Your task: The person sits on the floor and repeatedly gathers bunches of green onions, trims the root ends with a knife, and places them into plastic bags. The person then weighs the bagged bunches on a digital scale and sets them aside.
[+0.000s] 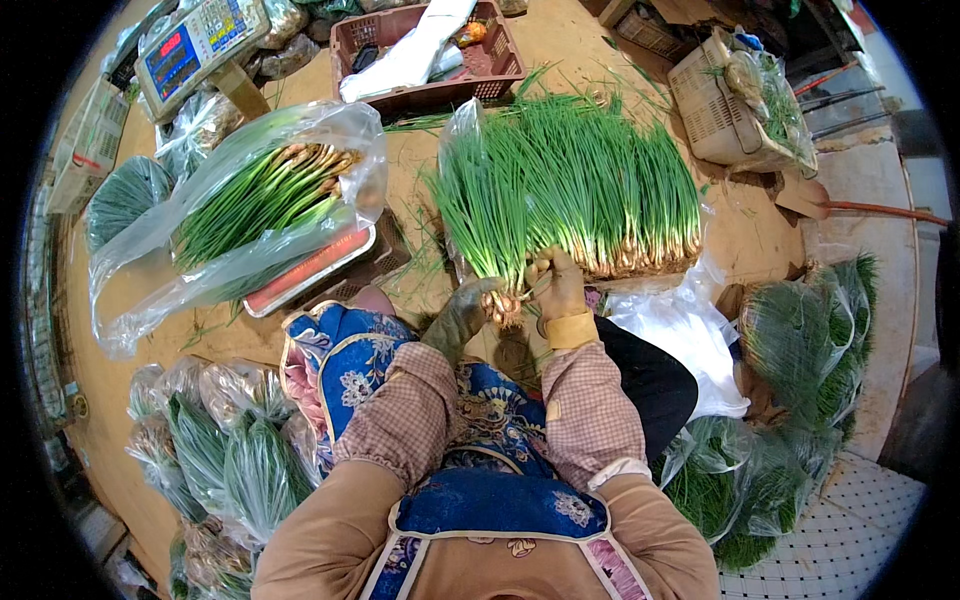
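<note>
On my feed, the left grip (457, 314) is closed round the bulb end of a green-onion bunch (497, 270); the right grip (556, 286), fingers bent, sits just beside it, perhaps pinching something, I can't tell. Beyond it lie rowed onions (600, 190), then a brown crate (445, 95).

Up at the left, the weighing scale (203, 50) has a row of red digits glowing on its display (172, 52), set in a blue panel. Next to that I can see a keypad (228, 20) with small printed marks on its keys, too tiny to make out from where I'm standing. Nearer, partly under a clear bag (225, 255), a red panel with a white rim (312, 272) carries pale lettering along its length, blurred at this slant. Farther left, a whitish box (85, 165) bears a red mark, illegible from here
</note>
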Tool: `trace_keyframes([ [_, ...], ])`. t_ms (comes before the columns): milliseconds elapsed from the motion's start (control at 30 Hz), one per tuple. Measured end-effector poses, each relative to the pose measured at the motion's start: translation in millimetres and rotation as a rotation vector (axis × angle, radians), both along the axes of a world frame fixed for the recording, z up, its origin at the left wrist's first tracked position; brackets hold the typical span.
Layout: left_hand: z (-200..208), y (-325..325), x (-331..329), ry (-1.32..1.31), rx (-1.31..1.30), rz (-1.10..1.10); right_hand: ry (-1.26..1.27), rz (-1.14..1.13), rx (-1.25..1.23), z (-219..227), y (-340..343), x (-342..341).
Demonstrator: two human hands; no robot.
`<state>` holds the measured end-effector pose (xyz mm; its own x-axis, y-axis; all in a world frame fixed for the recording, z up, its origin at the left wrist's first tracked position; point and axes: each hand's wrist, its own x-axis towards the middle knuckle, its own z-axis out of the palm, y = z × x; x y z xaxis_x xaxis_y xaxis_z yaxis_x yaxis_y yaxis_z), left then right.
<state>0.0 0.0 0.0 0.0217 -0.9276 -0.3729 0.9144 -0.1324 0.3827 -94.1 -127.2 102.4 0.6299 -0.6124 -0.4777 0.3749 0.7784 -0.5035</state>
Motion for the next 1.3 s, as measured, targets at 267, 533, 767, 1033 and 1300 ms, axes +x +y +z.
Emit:
trace_keyframes([
  [267, -34, -1, -1, 0.179, -0.098, -0.018, 0.732, 0.656, -0.884, -11, -22, -75],
  [533, -17, -1, 11, 0.367, 0.116, -0.201, 1.041, 0.595, -1.115, 42, 4, -2],
  [767, 49, 10, 2, 0.08, -0.135, 0.227, 0.879, 0.454, -0.708, -22, 0, -6],
  [1033, 37, 7, 13, -0.069, 0.079, 0.034, 1.425, 0.777, -1.267, 14, 12, 15],
  [1300, 45, 4, 4, -0.285, 0.253, 0.077, 1.509, 1.159, -1.299, 6, 2, 24],
])
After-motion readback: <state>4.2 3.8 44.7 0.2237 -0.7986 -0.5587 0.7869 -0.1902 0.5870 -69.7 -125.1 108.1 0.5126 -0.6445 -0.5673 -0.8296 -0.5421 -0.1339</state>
